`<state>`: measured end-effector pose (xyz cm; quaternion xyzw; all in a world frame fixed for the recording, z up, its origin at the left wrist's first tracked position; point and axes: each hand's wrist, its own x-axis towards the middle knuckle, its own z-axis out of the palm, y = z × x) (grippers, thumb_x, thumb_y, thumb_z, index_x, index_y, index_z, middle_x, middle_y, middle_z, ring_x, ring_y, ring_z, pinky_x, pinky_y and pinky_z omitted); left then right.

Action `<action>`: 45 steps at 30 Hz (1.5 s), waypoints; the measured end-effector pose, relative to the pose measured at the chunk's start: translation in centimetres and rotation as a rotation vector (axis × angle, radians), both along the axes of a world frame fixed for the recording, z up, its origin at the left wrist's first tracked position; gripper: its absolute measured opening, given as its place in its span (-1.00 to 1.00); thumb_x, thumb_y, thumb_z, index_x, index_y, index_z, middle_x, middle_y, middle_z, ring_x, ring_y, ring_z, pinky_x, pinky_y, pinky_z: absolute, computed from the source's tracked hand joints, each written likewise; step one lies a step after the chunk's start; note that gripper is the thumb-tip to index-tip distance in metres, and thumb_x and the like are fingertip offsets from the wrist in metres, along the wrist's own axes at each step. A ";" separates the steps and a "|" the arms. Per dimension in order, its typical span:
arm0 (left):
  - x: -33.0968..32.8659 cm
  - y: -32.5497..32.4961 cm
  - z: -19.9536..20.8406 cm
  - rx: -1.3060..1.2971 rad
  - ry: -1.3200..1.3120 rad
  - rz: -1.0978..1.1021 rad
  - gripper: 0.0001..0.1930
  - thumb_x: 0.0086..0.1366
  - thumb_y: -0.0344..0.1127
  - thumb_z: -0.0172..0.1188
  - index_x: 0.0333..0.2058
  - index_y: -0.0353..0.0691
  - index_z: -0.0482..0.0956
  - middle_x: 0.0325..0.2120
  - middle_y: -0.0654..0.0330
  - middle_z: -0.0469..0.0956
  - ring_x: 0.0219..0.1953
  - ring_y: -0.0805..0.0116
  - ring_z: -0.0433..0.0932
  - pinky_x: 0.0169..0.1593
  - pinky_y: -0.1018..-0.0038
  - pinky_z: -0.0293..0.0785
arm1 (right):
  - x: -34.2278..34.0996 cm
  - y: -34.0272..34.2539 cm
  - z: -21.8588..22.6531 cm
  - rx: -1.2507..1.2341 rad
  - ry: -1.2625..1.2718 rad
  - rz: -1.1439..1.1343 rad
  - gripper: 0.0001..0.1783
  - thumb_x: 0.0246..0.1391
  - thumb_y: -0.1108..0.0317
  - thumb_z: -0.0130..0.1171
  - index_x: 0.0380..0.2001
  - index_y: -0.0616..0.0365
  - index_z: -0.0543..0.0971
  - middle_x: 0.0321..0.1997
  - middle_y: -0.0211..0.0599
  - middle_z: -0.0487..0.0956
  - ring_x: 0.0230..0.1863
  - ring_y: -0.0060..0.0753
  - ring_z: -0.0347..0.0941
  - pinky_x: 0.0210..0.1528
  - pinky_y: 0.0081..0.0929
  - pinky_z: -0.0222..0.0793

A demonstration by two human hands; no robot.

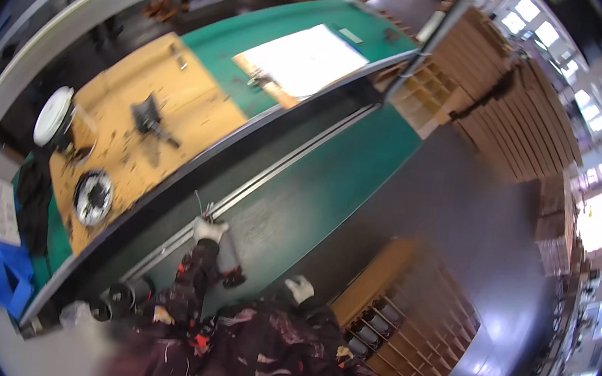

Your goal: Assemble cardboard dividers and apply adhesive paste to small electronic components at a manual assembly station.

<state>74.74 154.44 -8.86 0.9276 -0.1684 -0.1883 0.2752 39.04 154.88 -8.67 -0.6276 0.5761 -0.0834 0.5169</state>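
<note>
My left hand (208,230), in a white glove, is closed on the upper end of a grey cylinder (229,255) with a dark cap at its lower end. Thin wires stick up beside that glove. The cylinder is tilted over the green bench top (291,205), next to a pair of metal rails (273,173). Lower and to the right, near the bench's front edge, is my right hand (299,289) in another white glove. Its fingers look apart, with nothing visible in them. Several dark round parts (121,297) stand left of my left forearm.
A cardboard box with dividers (380,271) holds several grey cylinders at lower right. Across the rails, a stained wooden board (199,102) carries a black tool (148,117) and a smeared round dish (93,198). A blue bin (1,243) hangs left. Flat cardboard (519,101) is stacked far right.
</note>
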 end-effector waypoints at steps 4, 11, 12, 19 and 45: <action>-9.9 -5.1 11.1 -0.152 -0.098 -0.396 -0.13 -0.36 -0.15 0.56 -0.03 -0.39 0.37 -0.09 -0.13 0.45 0.01 -0.08 0.47 0.07 0.19 0.45 | -6.4 -1.3 -5.7 -0.101 -0.035 0.188 -0.60 0.09 0.15 0.17 -0.14 0.25 0.60 -0.19 0.00 0.63 -0.14 0.00 0.57 -0.06 -0.23 0.45; -17.5 -9.0 15.0 -0.531 -0.243 -0.646 -0.19 -0.31 -0.28 0.47 0.06 -0.19 0.43 -0.15 0.04 0.36 -0.14 0.07 0.45 -0.03 0.23 0.46 | -8.2 -6.7 0.5 0.418 -0.450 -0.484 -0.62 0.12 0.18 0.17 -0.23 0.37 0.59 -0.31 -0.06 0.64 -0.33 -0.23 0.59 -0.22 -0.35 0.48; -17.5 -9.5 14.4 -0.426 -0.284 -0.609 -0.21 -0.30 -0.30 0.47 0.05 -0.15 0.44 -0.15 0.05 0.37 -0.14 0.08 0.45 -0.03 0.23 0.46 | -9.7 -7.5 -0.1 0.369 -0.455 -0.433 -0.65 0.12 0.19 0.19 -0.21 0.30 0.58 -0.35 -0.18 0.62 -0.39 -0.31 0.57 -0.30 -0.38 0.47; -19.9 -10.6 11.9 -0.441 -0.342 -0.575 -0.22 -0.27 -0.41 0.49 0.03 -0.25 0.36 -0.07 0.03 0.35 0.01 0.00 0.44 0.12 0.24 0.40 | -22.8 -12.5 -5.6 -0.157 -0.361 -0.249 -0.76 0.14 0.21 0.16 -0.23 0.15 0.58 -0.45 -0.35 0.57 -0.46 -0.37 0.52 -0.43 -0.40 0.43; -49.5 -74.3 1.9 -0.256 0.068 -0.617 -0.55 -0.01 -0.15 0.33 -0.19 -0.35 0.60 -0.19 -0.10 0.59 -0.06 -0.05 0.55 0.05 0.21 0.47 | -57.9 -50.1 -19.7 0.270 0.193 -0.973 -0.61 0.08 0.01 0.07 -0.13 -0.08 0.68 -0.05 -0.04 0.65 0.06 0.03 0.54 0.08 -0.20 0.45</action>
